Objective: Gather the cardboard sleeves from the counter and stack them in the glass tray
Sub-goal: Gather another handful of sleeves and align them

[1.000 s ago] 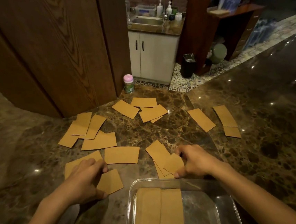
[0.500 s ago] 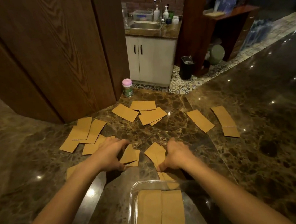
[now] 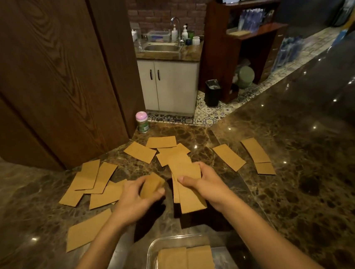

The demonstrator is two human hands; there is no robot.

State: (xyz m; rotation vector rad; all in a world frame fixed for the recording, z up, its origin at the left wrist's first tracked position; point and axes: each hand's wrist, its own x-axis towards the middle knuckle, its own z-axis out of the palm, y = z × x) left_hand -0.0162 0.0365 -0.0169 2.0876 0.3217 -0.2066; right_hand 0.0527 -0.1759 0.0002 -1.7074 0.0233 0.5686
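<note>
Fingers (image 3: 160, 190) of left hand (image 3: 133, 200) clamped on one cardboard sleeve (image 3: 152, 184); fingers (image 3: 182, 179) of right hand (image 3: 207, 185) clamped on a small sheaf of sleeves (image 3: 189, 195), both raised above the marble surface (image 3: 307, 187). Loose sleeves (image 3: 94, 181) scattered beyond and left. Glass tray (image 3: 150, 258) nearest, two sleeve piles (image 3: 185, 268) inside, side by side.

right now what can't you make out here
- Glass tray, head view: its near part is cut off by the bottom edge, so the count of sleeves inside is unclear.
- Right hand: how many sleeves are in its stack is unclear, they overlap.
- Left hand: its sleeve is blurred and half covered by fingers.
- Pink-capped bottle: label too small to read.
</note>
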